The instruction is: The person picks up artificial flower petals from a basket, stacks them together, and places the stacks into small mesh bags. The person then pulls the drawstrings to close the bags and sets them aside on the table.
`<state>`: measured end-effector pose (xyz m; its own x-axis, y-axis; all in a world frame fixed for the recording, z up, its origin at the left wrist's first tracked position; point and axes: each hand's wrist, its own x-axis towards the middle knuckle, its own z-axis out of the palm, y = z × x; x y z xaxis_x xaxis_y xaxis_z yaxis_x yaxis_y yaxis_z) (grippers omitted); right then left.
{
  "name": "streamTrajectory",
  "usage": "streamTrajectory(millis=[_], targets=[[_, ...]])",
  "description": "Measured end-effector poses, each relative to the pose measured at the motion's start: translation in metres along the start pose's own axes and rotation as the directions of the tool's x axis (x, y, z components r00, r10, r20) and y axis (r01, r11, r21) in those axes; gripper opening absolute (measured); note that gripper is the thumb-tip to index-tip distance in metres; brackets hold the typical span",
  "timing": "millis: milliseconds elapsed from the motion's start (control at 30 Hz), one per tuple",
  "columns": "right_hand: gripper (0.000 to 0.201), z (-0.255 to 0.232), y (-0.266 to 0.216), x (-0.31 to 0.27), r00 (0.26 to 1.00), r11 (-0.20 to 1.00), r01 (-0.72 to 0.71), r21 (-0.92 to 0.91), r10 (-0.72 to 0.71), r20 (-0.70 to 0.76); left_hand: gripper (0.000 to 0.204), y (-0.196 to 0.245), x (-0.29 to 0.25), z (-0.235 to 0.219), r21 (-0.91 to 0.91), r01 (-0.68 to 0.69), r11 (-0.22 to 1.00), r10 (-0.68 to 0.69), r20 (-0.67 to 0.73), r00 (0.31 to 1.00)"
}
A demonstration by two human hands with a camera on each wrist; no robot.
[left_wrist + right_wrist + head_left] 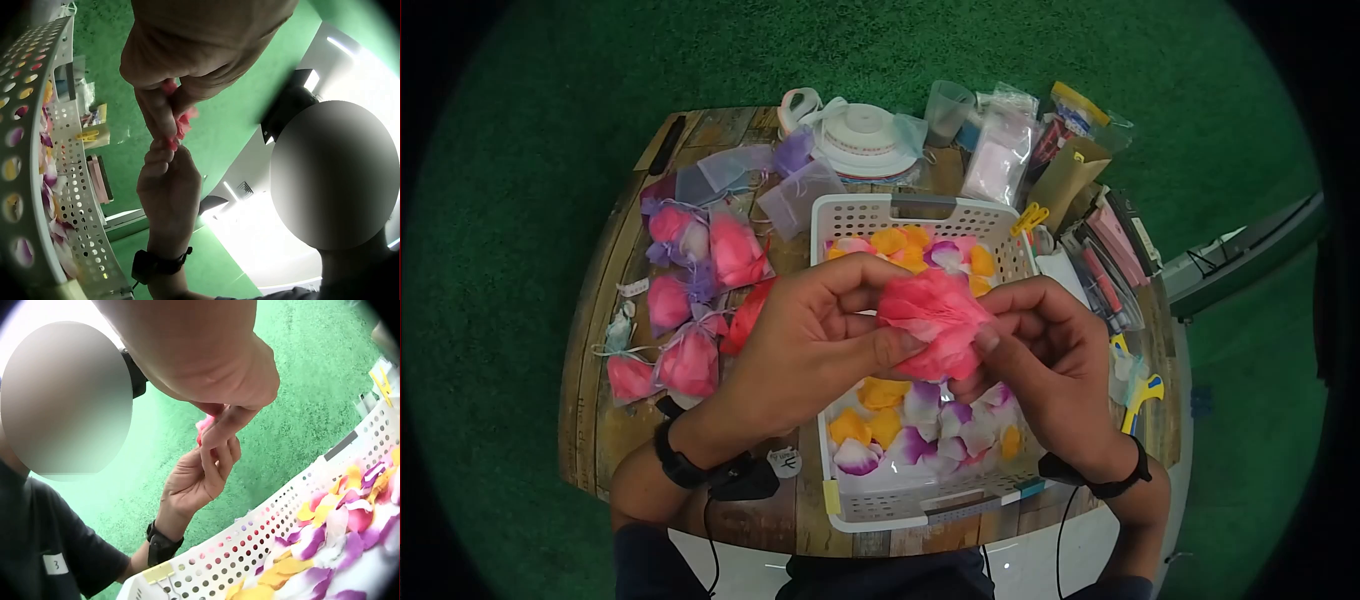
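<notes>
Over the basket in the head view, both hands hold a bunch of bright pink fabric petals (pixel 935 320). My left hand (pixel 815 325) pinches its left side, thumb across the front. On the other side, my right hand (pixel 1050 355) grips the right edge between thumb and fingers. Only slivers of the pink petals (pixel 183 123) show between the hands in the left wrist view. Below sits a white perforated basket (pixel 870 515) with loose yellow petals (pixel 882 393) and purple-and-white petals (pixel 955 425) in it.
Sheer pouches with pink petals (pixel 690 362) lie on the wooden table's left side. Behind the basket are ribbon rolls (pixel 865 140), a plastic cup (pixel 948 110) and plastic packets (pixel 1000 150). A yellow clip (pixel 1030 217) is on the basket's rim; a yellow-handled tool (pixel 1143 395) lies right.
</notes>
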<state>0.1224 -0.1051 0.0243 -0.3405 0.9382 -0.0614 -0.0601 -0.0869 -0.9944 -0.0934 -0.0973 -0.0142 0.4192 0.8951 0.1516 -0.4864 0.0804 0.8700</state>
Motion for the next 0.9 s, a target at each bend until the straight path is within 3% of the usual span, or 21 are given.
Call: streamTrajectory(millis=[67,167,267,500,600,667,733,767,867,900], targets=[[0.023,0.001,0.002,0.0,0.997,0.996,0.072,-0.048,-0.072,-0.016,0.03,0.001,-0.001,0.002,0.035,0.021,0.999,-0.018,-0.067,0.998],[0.024,0.003,-0.001,-0.003,0.991,0.977,0.109,-0.181,-0.121,-0.057,0.032,0.003,-0.002,-0.001,0.051,0.012,0.999,-0.011,-0.027,1.0],[0.026,0.001,0.0,-0.005,0.99,0.959,0.124,-0.256,-0.135,-0.029,0.032,0.002,-0.001,0.001,0.102,-0.001,0.995,0.002,-0.007,1.0],[0.033,-0.005,-0.004,-0.007,0.995,0.973,0.097,-0.211,-0.103,-0.016,0.031,0.004,-0.001,-0.004,0.019,0.076,0.997,-0.075,-0.04,0.996],[0.032,-0.012,-0.009,-0.011,0.994,0.964,0.081,-0.253,-0.097,-0.05,0.03,0.001,0.002,-0.008,-0.038,0.071,0.997,-0.074,-0.088,0.993],[0.024,-0.017,-0.015,-0.018,0.994,0.929,0.085,-0.359,-0.103,-0.031,0.03,0.001,0.003,-0.009,0.034,0.063,0.997,-0.056,-0.168,0.984],[0.016,-0.016,-0.025,-0.028,0.983,0.911,0.131,-0.39,-0.07,0.167,0.029,-0.001,0.003,-0.008,0.054,0.07,0.996,-0.06,-0.162,0.985],[0.012,-0.01,-0.027,-0.032,0.976,0.956,0.09,-0.281,-0.029,0.214,0.029,-0.002,0.003,-0.008,0.078,0.085,0.993,-0.073,-0.149,0.986],[0.019,0.007,-0.027,-0.029,0.945,0.931,0.162,-0.327,-0.05,0.325,0.029,-0.005,0.001,-0.004,0.077,0.098,0.992,-0.09,-0.108,0.99],[0.024,0.009,-0.021,-0.027,0.954,0.951,0.136,-0.278,-0.05,0.296,0.029,-0.006,0.0,-0.003,0.079,0.103,0.992,-0.094,-0.104,0.99]])
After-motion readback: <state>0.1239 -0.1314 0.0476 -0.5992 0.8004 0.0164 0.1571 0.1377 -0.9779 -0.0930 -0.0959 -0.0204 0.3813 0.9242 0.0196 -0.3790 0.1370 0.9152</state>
